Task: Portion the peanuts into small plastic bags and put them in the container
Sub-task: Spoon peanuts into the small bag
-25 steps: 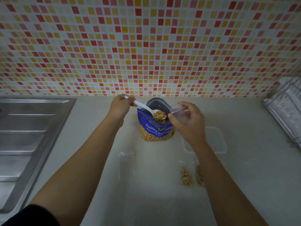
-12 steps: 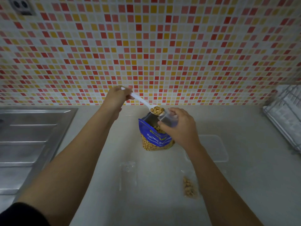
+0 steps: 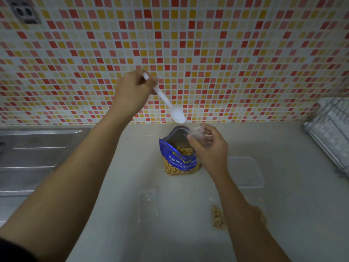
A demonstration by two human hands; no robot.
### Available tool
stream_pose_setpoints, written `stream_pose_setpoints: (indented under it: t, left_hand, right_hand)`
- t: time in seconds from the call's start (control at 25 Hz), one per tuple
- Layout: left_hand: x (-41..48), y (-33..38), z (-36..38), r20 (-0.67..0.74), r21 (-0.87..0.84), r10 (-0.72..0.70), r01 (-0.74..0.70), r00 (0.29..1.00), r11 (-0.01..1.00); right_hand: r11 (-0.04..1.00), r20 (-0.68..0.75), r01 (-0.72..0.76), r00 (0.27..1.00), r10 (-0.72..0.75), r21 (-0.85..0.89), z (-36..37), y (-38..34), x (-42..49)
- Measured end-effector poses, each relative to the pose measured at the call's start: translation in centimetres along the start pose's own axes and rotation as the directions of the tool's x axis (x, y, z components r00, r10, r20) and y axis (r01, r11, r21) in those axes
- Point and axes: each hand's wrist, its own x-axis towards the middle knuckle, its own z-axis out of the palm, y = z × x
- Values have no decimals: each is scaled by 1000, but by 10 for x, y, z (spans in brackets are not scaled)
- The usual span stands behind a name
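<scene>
One cam, worn on my head, wide-angle. It looks fwd & down across the desk (image 3: 302, 224) to the tiled wall (image 3: 188, 53), which fills the top half. The cam sits close above & behind my arms, which run in from the bottom corners. Left hand (image 3: 132, 93) w/ spoon (image 3: 166, 103) shows up against the wall. Right hand (image 3: 209, 146) w/ small bag (image 3: 200, 133) sits near centre, by the peanut bag (image 3: 179, 161). The sink (image 3: 37, 157) is cut off at the left edge, the rack (image 3: 332, 133) at the right, and a socket (image 3: 25, 12) is in the top-left corner.
</scene>
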Motion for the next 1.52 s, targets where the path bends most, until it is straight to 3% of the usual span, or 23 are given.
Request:
stream_pose_setpoints:
  t: [0.08, 0.12, 0.16, 0.24, 0.32, 0.44, 0.48, 0.56, 0.64, 0.84, 1.0, 1.28, 1.52]
  left_hand:
    - [-9, -23, 13, 85, 39, -38, 34, 996, 999]
    - [-17, -34, 26, 160, 149, -14, -10, 987, 989]
    - [-25, -44, 42, 227, 304, 21, -92, 974, 948]
    - [-41, -61, 69, 265, 597, 64, -215, 962, 773]
    - [-52, -68, 87, 282, 738, -73, -167, 957, 654]
    - [-59, -69, 104, 314, 754, -327, -24, 891, 656]
    - [-57, -69, 107, 305, 708, -343, 30, 888, 706]
    - [-51, -70, 104, 254, 450, -355, 215, 900, 867]
    - [-44, -74, 97, 216, 218, -412, 367, 885, 904]
    - [-43, -81, 84, 187, 16, -443, 449, 877, 894]
    - [-46, -83, 80, 114, -125, -489, 500, 865, 857]
    - [-42, -91, 67, 124, -309, -571, 579, 811, 755]
    - [-37, -96, 47, 115, -417, -654, 634, 748, 651]
  right_hand:
    - [987, -3, -111, 994, 112, 118, -7, 11, -4]
    - [979, 18, -140, 990, 139, 148, -10, 16, -6]
    - [975, 44, -152, 988, 147, 162, -12, 21, -8]
    - [975, 84, -155, 986, 142, 161, -15, 25, -11]
    - [973, 108, -157, 984, 141, 168, -17, 27, -11]
    - [971, 140, -171, 979, 148, 167, -18, 30, -12]
    - [971, 151, -173, 977, 149, 162, -19, 32, -11]
    - [970, 170, -177, 974, 148, 167, -20, 33, -11]
    - [970, 178, -178, 973, 148, 168, -24, 33, -10]
    - [964, 198, -195, 967, 158, 182, -25, 30, -10]
    - [964, 114, -202, 976, 184, 173, -26, 26, -10]
    - [987, -15, -146, 989, 147, 61, -30, 20, -10]
    - [950, 50, 117, 993, -107, -290, -23, 9, -9]
